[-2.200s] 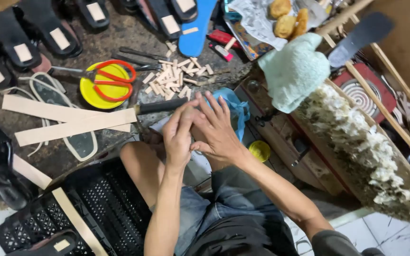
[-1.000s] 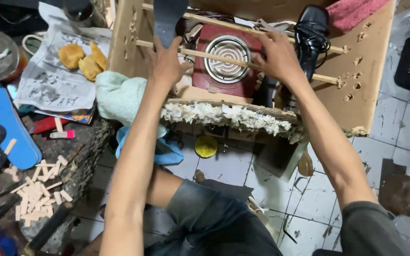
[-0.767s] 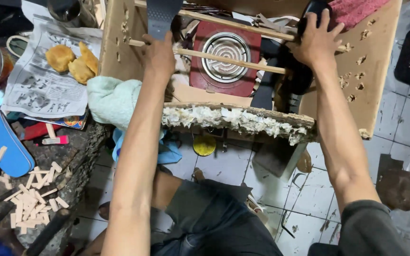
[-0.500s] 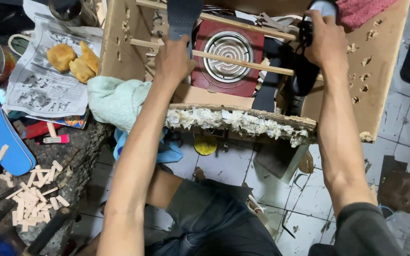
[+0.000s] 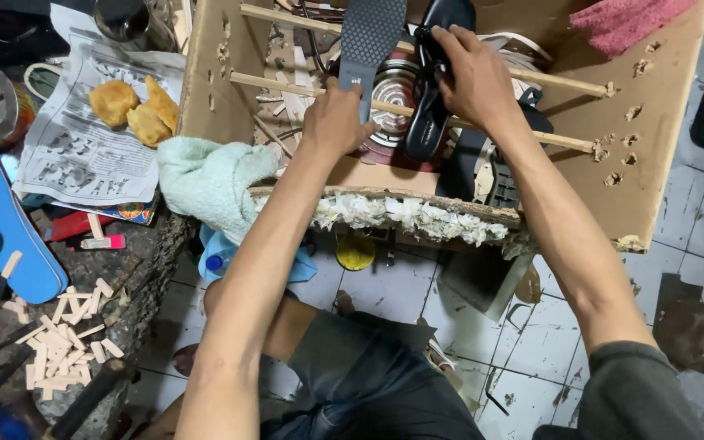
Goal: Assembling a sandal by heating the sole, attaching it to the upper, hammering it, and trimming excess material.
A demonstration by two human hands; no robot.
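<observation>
Two hands are at work inside a big cardboard box (image 5: 653,130) that has thin wooden rods (image 5: 547,137) run through its walls, above a round heater coil (image 5: 391,88) glowing dull at the bottom. We start with that box, the largest thing here: its near edge is crusted with pale dried glue, and a light green towel (image 5: 205,179) hangs over its left corner.

Our right hand (image 5: 470,77) grips a black shoe upper (image 5: 437,81) and holds it across the rods. Our left hand (image 5: 337,122) is closed on the lower end of a grey patterned sole (image 5: 368,37), which stands tilted against the rear rod.

We judge the step in hand to be setting these two pieces over the heat. The next move would call for resting each piece steady on the rods, clear of the coil, before the fingers let go.

Off to the left lie a newspaper (image 5: 75,155) with fried snacks (image 5: 132,110), a blue sole (image 5: 2,220), and small wood chips (image 5: 67,338).
</observation>
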